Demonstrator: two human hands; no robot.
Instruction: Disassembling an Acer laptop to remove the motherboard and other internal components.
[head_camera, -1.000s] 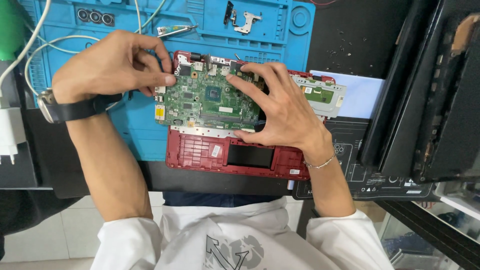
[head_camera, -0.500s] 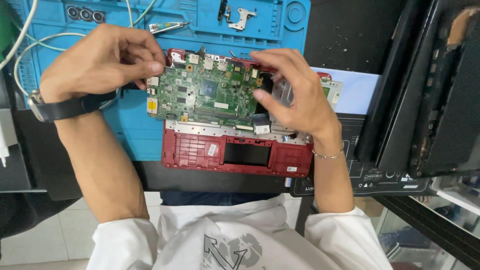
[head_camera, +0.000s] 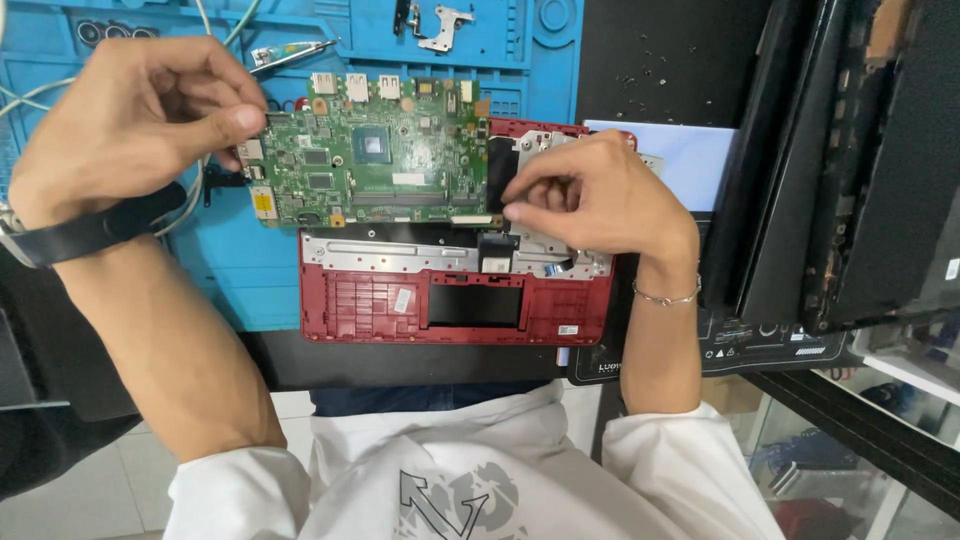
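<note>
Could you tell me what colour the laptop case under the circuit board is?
Red laptop case, head view.

- The left hand (head_camera: 135, 115) pinches the left edge of a green circuit board (head_camera: 375, 165), holding it above a red laptop shell (head_camera: 455, 300); a dark watch strap circles that wrist
- The right hand (head_camera: 600, 200) grips the board's right end; fingertips curled over it
- A blue work mat (head_camera: 240, 280) lies beneath; a metal bracket (head_camera: 440, 22) rests on it

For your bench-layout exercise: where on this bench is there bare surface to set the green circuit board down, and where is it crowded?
Free: the blue mat below the left hand, left of the red laptop case; also the black mat above the right hand. Crowded: the mat's top edge, with cables and a metal bracket, and the right side under stacked dark panels. The circuit board overhangs the case.
</note>
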